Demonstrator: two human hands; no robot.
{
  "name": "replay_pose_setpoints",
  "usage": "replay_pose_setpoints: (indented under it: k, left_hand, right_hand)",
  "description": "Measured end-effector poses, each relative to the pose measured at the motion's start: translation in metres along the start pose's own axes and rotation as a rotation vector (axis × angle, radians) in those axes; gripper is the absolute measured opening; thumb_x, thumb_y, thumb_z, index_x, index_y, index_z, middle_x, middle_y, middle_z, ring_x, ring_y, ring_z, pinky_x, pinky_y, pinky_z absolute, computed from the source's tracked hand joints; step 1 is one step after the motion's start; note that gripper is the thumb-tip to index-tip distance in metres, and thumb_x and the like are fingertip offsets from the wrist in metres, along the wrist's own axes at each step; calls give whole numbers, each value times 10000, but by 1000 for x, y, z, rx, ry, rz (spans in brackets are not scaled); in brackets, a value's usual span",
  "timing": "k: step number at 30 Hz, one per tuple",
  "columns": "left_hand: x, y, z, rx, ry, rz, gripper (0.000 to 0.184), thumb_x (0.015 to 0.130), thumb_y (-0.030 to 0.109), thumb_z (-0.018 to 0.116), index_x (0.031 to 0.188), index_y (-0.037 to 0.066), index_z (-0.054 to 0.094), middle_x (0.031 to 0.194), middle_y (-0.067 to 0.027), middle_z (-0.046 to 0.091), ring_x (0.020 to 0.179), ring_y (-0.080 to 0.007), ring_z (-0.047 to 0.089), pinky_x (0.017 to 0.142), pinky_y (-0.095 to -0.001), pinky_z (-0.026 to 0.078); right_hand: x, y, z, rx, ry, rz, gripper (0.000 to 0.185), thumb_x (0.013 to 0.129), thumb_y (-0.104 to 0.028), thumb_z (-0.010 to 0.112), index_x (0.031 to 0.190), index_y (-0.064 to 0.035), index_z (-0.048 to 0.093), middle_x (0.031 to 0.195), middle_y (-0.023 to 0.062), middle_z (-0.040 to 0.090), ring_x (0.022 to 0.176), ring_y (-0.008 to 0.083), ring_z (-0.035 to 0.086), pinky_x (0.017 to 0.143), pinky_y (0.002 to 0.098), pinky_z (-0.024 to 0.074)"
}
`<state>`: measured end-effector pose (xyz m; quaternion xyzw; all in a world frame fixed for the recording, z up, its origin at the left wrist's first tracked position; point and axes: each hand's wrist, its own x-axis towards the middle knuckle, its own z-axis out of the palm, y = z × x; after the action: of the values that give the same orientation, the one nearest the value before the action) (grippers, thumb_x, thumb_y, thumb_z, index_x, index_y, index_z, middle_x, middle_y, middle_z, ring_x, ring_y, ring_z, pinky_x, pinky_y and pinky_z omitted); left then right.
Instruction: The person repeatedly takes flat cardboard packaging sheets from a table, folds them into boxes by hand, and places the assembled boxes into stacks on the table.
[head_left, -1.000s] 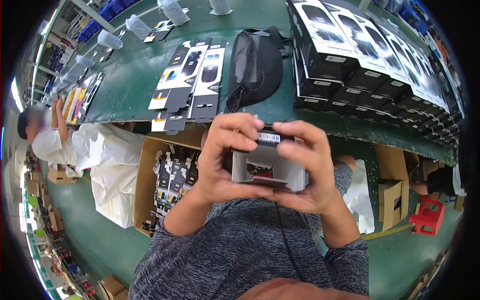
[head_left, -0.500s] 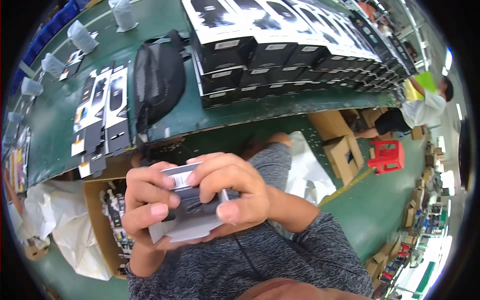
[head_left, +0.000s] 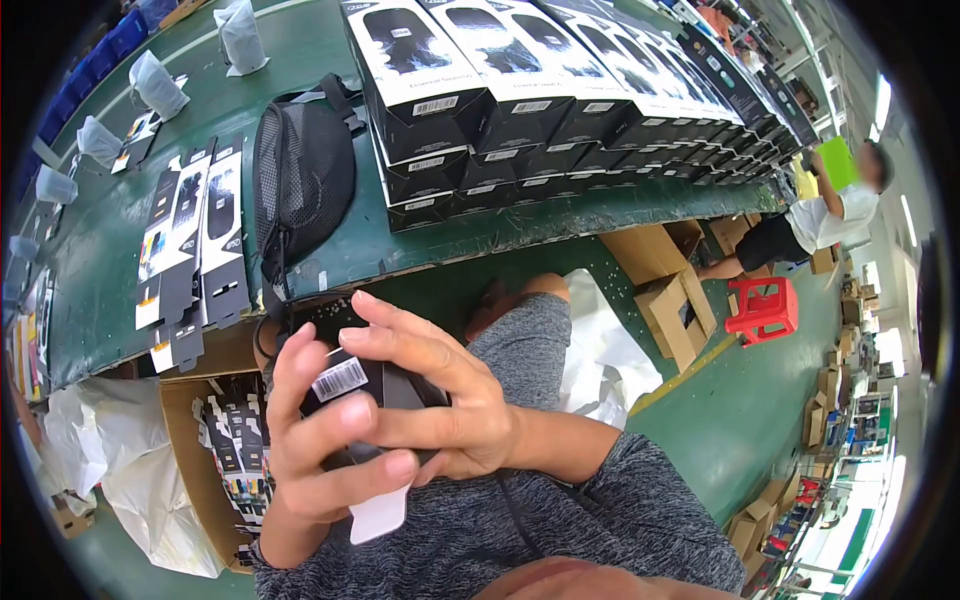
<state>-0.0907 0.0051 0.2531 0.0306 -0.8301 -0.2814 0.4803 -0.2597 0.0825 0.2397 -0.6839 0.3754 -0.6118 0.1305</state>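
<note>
A small black carton [head_left: 338, 381] with a white barcode label is held in front of my chest, between both hands. One flap, white inside, sticks out below it. My left hand [head_left: 318, 440] grips the carton's left side, fingers across its near face. On the other side, my right hand [head_left: 445, 400] wraps round the carton, with its upper fingers reaching over the top edge. Much of the carton is hidden behind the fingers.
Stacked black-and-white boxes [head_left: 440, 120] line the green table [head_left: 440, 249]. A black mesh bag [head_left: 305, 180] and flattened cartons [head_left: 185, 240] lie left of them. Below stands a cardboard box [head_left: 192, 470] of flat cartons. A red stool [head_left: 763, 310] and a person [head_left: 835, 215] are at right.
The carton has turned in my hands; its open end with the white inside faced me before, and now the black barcoded end shows. My fingers have shifted, the upper ones lifting.
</note>
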Motion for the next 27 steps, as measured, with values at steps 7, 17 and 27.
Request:
replay_pose_setpoints:
  k: [7, 17, 27]
  left_hand:
    - [-3, 8, -3, -75, 96, -111, 261, 759, 179, 839, 995, 254, 757, 1193, 44, 663, 1390, -327, 512, 1125, -699, 379]
    - [-10, 13, 8, -64, 153, -119, 181, 754, 241, 824, 805, 161, 670, 925, 2, 599, 1057, -265, 677, 1096, -651, 387]
    - [3, -16, -8, -517, -275, -309, 1393, 470, 537, 988, 1578, 23, 317, 1499, -288, 444, 1304, -426, 547, 1076, -473, 442]
  right_hand:
    - [1, 0, 0, -40, -10, -78, 494, 925, -514, 643, 1158, -89, 735, 1441, 283, 526, 1359, 587, 440, 1071, 606, 427]
    - [-1, -11, 4, 259, 84, 147, 395, 880, -414, 800, 943, -72, 614, 1488, 375, 378, 1423, 581, 348, 1146, 628, 315]
    - [-9, -11, -1, 579, 81, 69, 482, 839, -47, 736, 1277, -85, 540, 1408, 289, 412, 1311, 424, 507, 1063, 519, 463]
